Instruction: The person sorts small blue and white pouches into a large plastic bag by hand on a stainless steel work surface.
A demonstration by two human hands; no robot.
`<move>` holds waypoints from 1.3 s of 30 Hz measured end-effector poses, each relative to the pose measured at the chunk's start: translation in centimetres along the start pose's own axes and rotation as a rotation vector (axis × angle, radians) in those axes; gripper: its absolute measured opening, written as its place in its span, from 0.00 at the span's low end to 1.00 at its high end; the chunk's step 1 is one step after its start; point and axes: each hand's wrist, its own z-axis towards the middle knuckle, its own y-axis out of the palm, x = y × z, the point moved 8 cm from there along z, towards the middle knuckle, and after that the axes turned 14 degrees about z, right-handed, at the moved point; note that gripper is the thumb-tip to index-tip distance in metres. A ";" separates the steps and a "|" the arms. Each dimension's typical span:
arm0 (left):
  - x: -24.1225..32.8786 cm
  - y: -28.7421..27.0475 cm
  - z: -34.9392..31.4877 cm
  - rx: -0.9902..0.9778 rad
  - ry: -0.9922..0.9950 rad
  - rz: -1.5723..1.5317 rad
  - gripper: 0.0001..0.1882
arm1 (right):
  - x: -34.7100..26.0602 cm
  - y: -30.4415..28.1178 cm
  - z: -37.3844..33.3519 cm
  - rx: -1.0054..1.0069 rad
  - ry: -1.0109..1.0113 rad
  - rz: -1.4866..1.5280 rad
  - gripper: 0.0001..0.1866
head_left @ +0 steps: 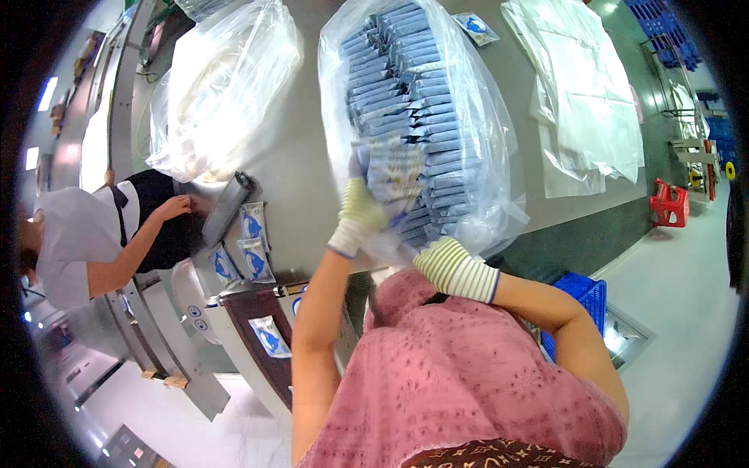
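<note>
A large clear plastic bag lies open on the grey metal table, with rows of small blue-and-white packets standing on edge inside. My left hand, in a yellow-and-white striped glove, reaches into its near left part. It is closed on a few packets, smeared by motion, and its fingertips are partly hidden. At the bag's near edge, my right hand in a matching glove is closed against the plastic film. Some of its fingers cannot be seen.
Another clear bag lies at the far left, white plastic sheets at the right. Loose packets lie near a conveyor belt. A co-worker works at left. A blue crate and red stool stand at right.
</note>
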 end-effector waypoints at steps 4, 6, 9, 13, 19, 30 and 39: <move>-3.8 0.4 -1.7 -0.144 0.041 1.591 0.27 | -1.1 1.0 -1.4 0.072 -0.190 -0.081 0.12; -5.0 3.6 -3.1 -0.141 0.173 2.148 0.27 | -2.6 -0.5 -2.1 0.192 -0.322 -0.071 0.11; -6.0 5.2 -3.3 0.084 0.377 2.090 0.34 | -2.0 -1.9 -1.9 0.039 -0.270 0.248 0.15; -3.8 5.6 -3.6 0.058 0.193 1.803 0.37 | 3.3 -5.7 -0.2 0.434 -0.291 0.184 0.34; -0.4 -3.3 -10.0 0.747 0.399 1.409 0.26 | 4.5 -2.2 2.1 0.059 -0.108 -0.367 0.44; -10.3 -10.0 -10.1 0.974 0.113 1.125 0.17 | 0.2 0.8 5.7 -0.219 -0.633 -0.206 0.25; -1.2 -16.0 -21.4 0.838 0.026 1.077 0.18 | -1.0 -6.5 6.0 0.251 -0.428 0.345 0.29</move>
